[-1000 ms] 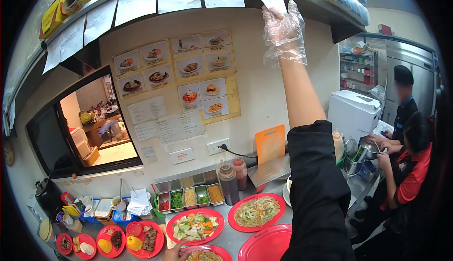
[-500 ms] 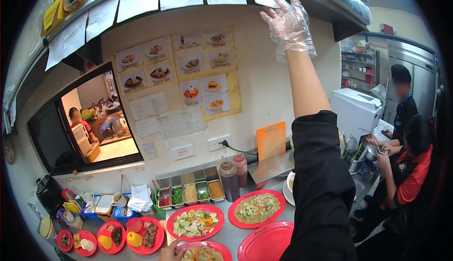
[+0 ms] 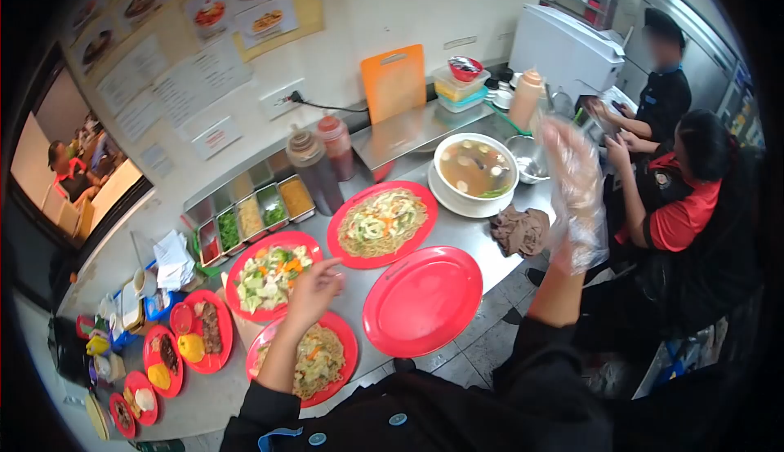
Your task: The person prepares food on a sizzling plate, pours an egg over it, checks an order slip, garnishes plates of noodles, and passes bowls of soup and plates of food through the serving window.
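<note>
My left hand [image 3: 317, 293] is bare and hovers among the red plates, index finger stretched to the right, the others loosely bent, holding nothing. Below it lies a plate of noodles with vegetables [image 3: 320, 362], partly hidden by my forearm. Chopped vegetables [image 3: 269, 276] fill the plate behind, and more noodles [image 3: 388, 223] lie on another. To the right is a bare red oval plate [image 3: 423, 301]. My right hand [image 3: 576, 191], in a clear plastic glove, is raised with its fingers up and nothing visible in it. It is nearest the crumpled brown cloth [image 3: 521, 231].
A large bowl of soup [image 3: 476, 168] stands on a saucer beside a metal bowl [image 3: 529, 158]. Topping trays [image 3: 249, 217] and sauce bottles [image 3: 314, 170] line the back. Filled red plates [image 3: 204, 333] sit at left. Two co-workers [image 3: 682, 174] are at right, near the counter.
My view has tilted down and turned right. My gloved right hand has come down from the papers on the overhead shelf. My left hand has lifted off the near noodle plate's edge.
</note>
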Available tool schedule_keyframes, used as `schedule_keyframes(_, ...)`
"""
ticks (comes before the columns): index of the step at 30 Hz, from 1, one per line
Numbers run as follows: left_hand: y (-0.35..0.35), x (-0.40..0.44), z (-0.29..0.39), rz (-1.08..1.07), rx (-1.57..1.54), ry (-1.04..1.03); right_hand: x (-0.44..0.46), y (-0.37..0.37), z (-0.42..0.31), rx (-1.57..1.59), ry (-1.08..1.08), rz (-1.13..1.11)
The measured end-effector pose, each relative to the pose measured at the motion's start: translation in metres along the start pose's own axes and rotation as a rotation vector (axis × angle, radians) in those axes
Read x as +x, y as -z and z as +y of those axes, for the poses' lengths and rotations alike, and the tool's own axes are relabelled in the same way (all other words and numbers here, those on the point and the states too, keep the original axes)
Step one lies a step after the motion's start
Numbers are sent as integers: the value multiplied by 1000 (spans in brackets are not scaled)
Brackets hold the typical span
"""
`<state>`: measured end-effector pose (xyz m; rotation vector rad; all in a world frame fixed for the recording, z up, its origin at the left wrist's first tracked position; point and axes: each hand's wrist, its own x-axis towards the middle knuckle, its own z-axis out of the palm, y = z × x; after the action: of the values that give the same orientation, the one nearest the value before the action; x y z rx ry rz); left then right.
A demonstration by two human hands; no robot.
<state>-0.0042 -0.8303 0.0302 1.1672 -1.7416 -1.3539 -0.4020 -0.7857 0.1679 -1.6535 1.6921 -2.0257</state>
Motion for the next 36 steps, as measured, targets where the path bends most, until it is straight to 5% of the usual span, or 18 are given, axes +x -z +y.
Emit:
schedule_keyframes(2, -40, 53, -4, -125, 86, -102, -45, 16, 80, 373, -345, 146)
schedule_keyframes(4, -76, 121, -12, -172, 43, -141, -75, 20, 123, 295, -671, 226)
schedule_keyframes(7, -121, 226, -16, -175, 216, -103, -89, 14, 210, 368, -597, 343)
schedule_keyframes(9, -146, 276, -20, -195, 325, -45, -88, 19, 254, 372, -898, 307)
schedule_keyframes(11, -172, 327, -47, -162, 180, 102, -70, 9, 252, 237, -954, 262)
schedule_keyframes(13, -190, 345, -53, -80, 94, 178, -60, 2, 262, 478, -1080, 144)
schedule_keyframes(15, -194, 333, -28, -346, -292, 328, -60, 5, 285, 572, -1033, 64)
schedule_keyframes(22, -184, 345, -34, -482, -540, 470, -59, 8, 293, 768, -893, -100)
schedule_keyframes(36, -168, 320, 1, -410, -531, 416, -35, 10, 263, 749, -993, 27)
